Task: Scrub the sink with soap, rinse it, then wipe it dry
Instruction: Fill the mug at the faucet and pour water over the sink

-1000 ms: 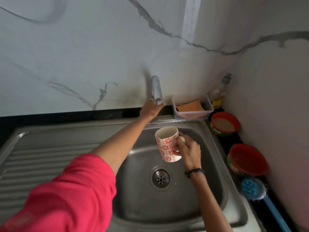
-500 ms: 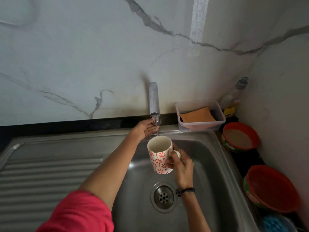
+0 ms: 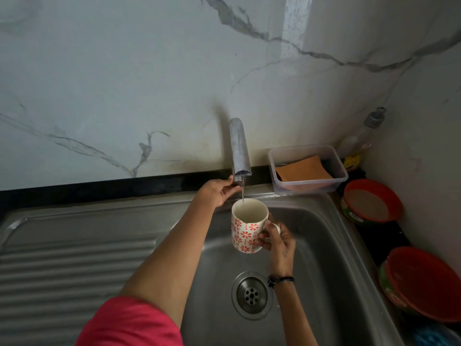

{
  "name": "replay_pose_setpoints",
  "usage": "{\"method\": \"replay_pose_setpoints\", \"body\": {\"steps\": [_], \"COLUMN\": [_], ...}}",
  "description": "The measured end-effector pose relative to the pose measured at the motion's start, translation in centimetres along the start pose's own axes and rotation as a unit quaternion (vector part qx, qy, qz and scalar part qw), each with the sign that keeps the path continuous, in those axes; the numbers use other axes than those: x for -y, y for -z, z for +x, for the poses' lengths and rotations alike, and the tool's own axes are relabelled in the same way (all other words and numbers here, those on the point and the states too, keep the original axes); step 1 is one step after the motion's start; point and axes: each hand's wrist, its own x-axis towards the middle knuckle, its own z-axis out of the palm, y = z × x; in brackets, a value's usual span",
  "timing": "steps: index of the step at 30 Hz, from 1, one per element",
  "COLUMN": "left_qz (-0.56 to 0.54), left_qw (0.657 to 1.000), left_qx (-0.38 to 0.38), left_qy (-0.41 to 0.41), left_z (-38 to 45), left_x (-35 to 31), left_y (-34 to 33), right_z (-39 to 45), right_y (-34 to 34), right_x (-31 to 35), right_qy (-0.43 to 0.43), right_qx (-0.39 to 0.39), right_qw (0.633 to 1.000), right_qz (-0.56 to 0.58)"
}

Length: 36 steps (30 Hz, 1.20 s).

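I have the right hand curled round the mug, fingers at its handle side, holding it upright just below the middle of the frame, above the sink basin. A thin stream runs from the tap into the mug's mouth. My left hand reaches up to the base of the tap, fingers wrapped on what I take to be the valve; the knob itself is hidden behind them.

I read this as drawing water for the sink, either to wet it before scrubbing or to rinse; I see no suds in the basin, so I lean toward the start. The basin fills the lower centre, with the drain below the mug.

Next I would let the mug fill, close the tap with the left hand, then pour over the basin walls. That calls for keeping the mug level under the stream. The sponge sits in the tub at the right of the tap, with a soap bottle behind it in the corner.
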Motion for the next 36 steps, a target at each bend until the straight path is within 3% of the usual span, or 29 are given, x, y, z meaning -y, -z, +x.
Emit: {"method": "replay_pose_setpoints", "body": {"steps": [16,28,36], "left_qz": [-0.024,-0.013,-0.011], "left_qw": [0.999,0.998,0.997], "left_qx": [-0.044,-0.058,-0.068], "left_qy": [-0.011,-0.025,-0.02], "left_z": [-1.8,-2.8,-2.7], "left_x": [0.2,0.1,0.0], "left_y": [-1.3,-1.6,-1.8], "right_z": [1.4,1.2,1.1], "right_y": [0.1,0.1,-0.3], "right_x": [-0.7,-0.8,-1.1], "right_qy": [-0.016,-0.008,-0.046], "right_qx": [-0.025,0.04,0.028], "right_qw": [0.999,0.998,0.998], "right_qz": [-0.018,-0.043,0.025]}}
